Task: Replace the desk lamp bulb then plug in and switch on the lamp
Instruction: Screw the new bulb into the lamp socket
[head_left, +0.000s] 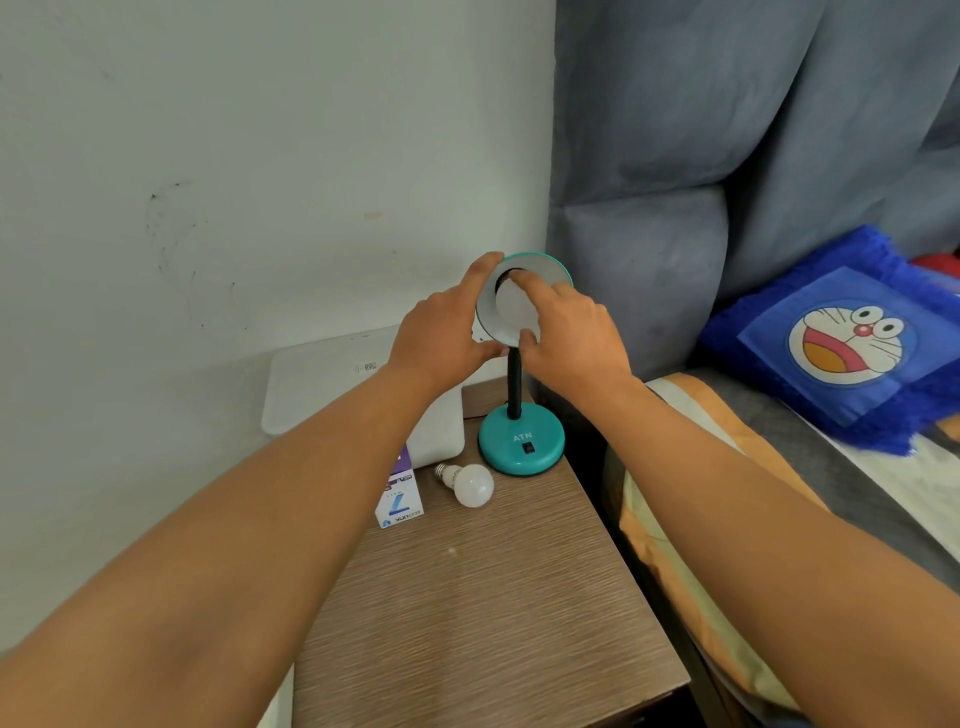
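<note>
A teal desk lamp stands on a wooden bedside table, its round base carrying a small black switch and a black flexible neck. The lamp shade is tilted toward me. My left hand grips the shade's left rim. My right hand has its fingers closed around a white bulb seated in the shade's socket. A second white bulb lies loose on the table in front of the base. The lamp's cord and plug are hidden.
A small bulb box lies at the table's left edge, beside a white flat device leaning against the wall. A bed with a blue cartoon cushion borders the table on the right, under a grey curtain.
</note>
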